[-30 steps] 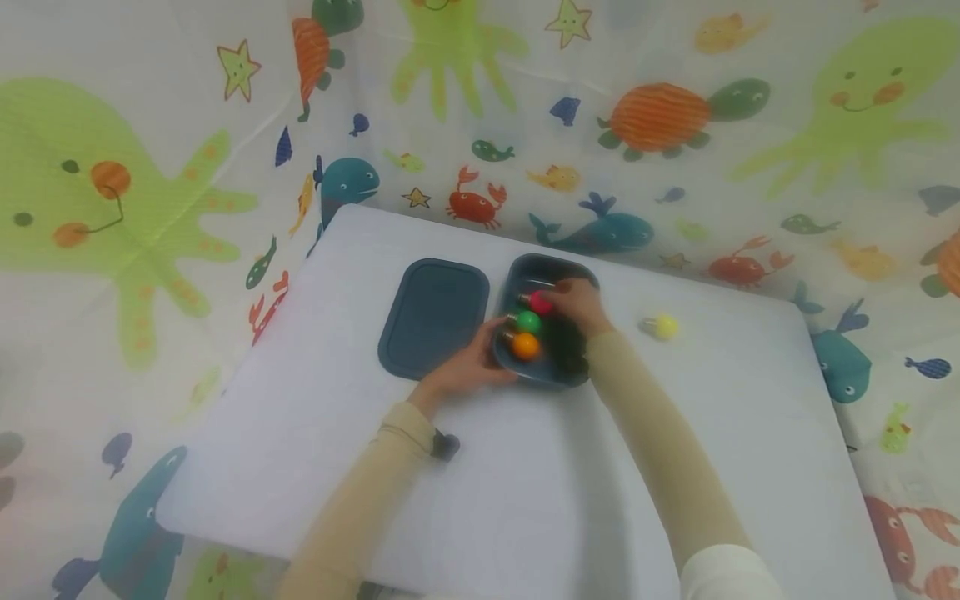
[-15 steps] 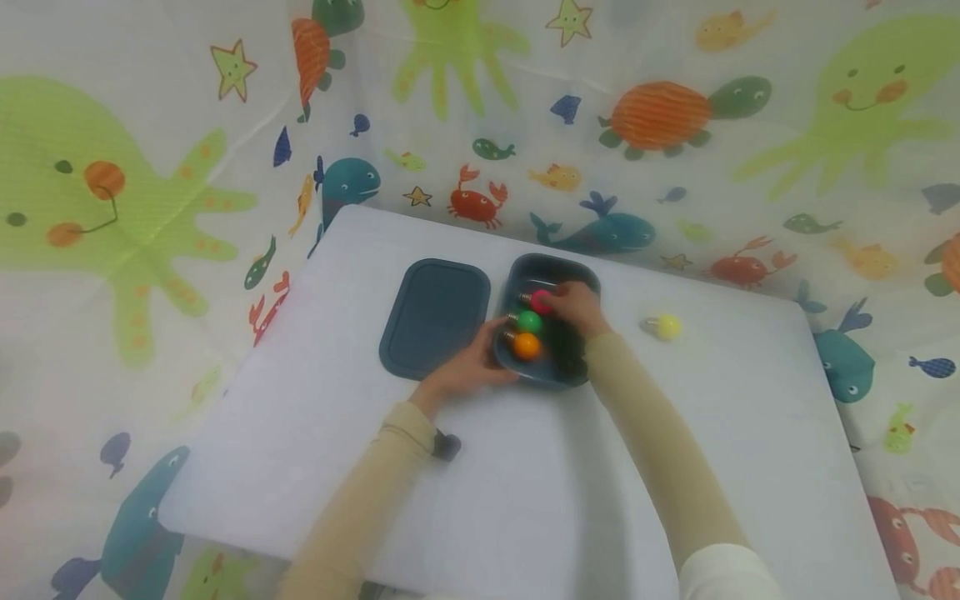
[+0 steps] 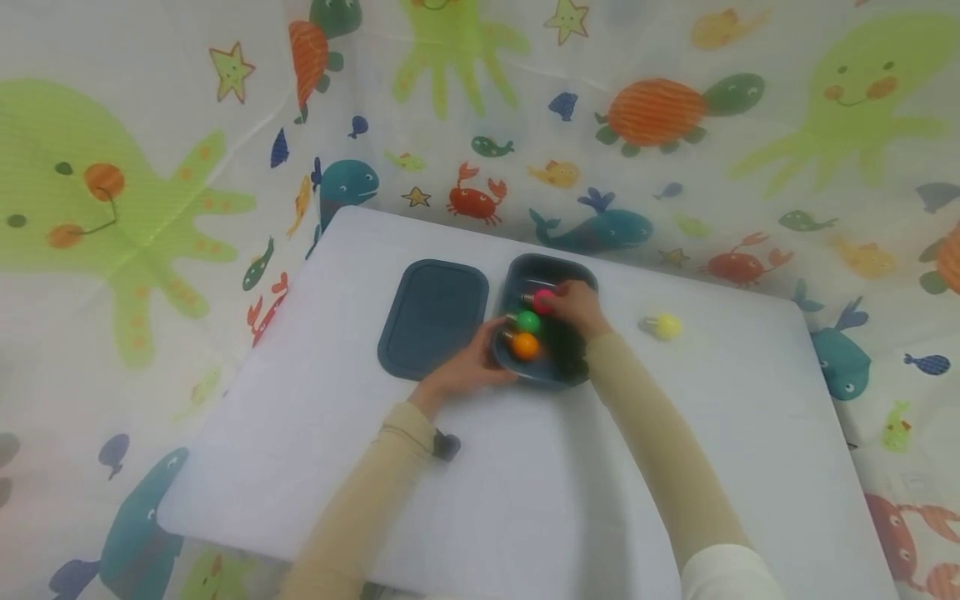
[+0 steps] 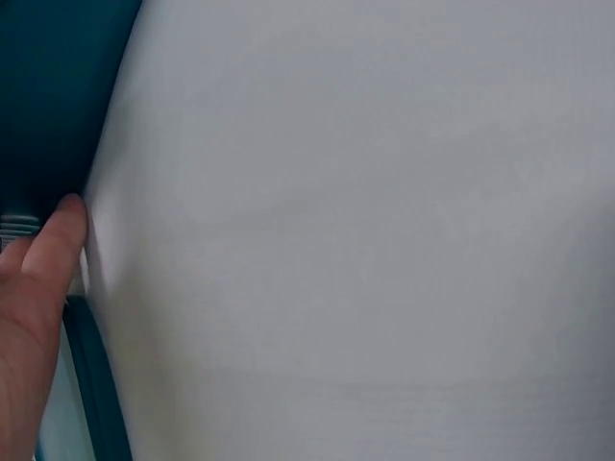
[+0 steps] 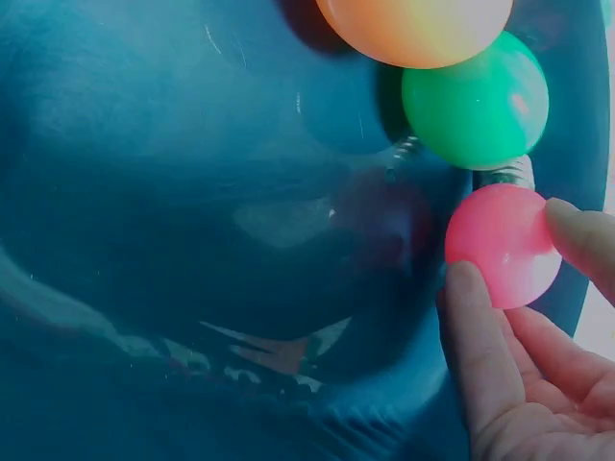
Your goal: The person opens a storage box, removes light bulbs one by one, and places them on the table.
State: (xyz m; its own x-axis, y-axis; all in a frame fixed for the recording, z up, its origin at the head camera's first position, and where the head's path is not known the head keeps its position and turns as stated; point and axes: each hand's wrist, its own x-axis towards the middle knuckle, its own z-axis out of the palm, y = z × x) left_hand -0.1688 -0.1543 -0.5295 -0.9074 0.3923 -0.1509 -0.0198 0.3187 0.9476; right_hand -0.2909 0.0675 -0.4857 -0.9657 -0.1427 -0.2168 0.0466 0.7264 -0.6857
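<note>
A dark blue-grey box (image 3: 551,379) stands on the table with coloured light bulbs lying in it. My left hand (image 3: 468,367) holds the box at its near-left corner, thumb along the near side and fingers at the left wall. In the left wrist view, the fingers (image 4: 60,240) touch the box wall (image 4: 58,96). Over the box, my right hand (image 3: 577,307) pinches a pink light bulb (image 5: 504,245) by its round globe between thumb and fingers. Beside it lie a green bulb (image 5: 478,101) and an orange bulb (image 3: 526,347), their screw bases pointing left in the head view.
Left of the box, a flat dark lid (image 3: 435,317) lies on the white table (image 3: 510,500). A yellow bulb (image 3: 667,327) lies to the right of the box. Cloth printed with sea animals hangs behind the table (image 3: 480,142) and along its sides.
Both hands stay almost in place. The pink bulb shifts very slightly in the right fingers, while the box, lid and other bulbs keep their places.
</note>
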